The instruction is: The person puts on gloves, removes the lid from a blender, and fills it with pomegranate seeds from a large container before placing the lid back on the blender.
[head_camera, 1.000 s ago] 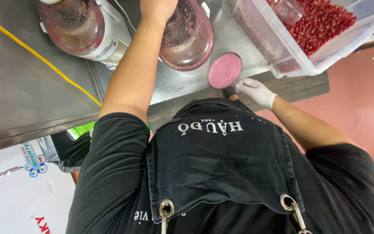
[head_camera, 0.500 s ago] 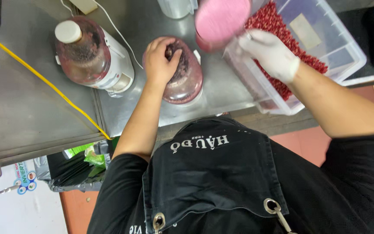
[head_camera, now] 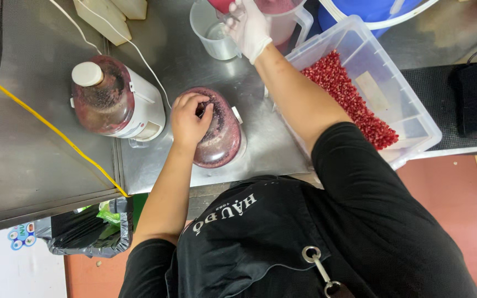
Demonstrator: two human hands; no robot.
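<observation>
My bare left hand (head_camera: 190, 118) lies on top of a round juicer jar (head_camera: 219, 140) smeared with dark pink pulp, its fingers curled over the opening in the lid. My right hand (head_camera: 248, 25), in a white glove, reaches to the far side of the steel counter (head_camera: 260, 110) and grips a pink container (head_camera: 222, 4) that the frame's top edge cuts off. Directly under that hand stands a clear plastic measuring jug (head_camera: 212, 34). A second clear jug with pink liquid (head_camera: 282, 19) sits just behind the hand.
Another juicer with a white cap (head_camera: 111, 102) stands to the left, with a white cord. On the right is a clear bin of pomegranate seeds (head_camera: 354, 105), a blue bucket (head_camera: 382, 11) behind it. A yellow cable (head_camera: 45, 124) crosses the counter. Below the counter hangs a black rubbish bag (head_camera: 84, 234).
My right hand has carried the pink container from over the seed bin to the far side, above the clear jug. My left hand has stayed on the juicer jar.
</observation>
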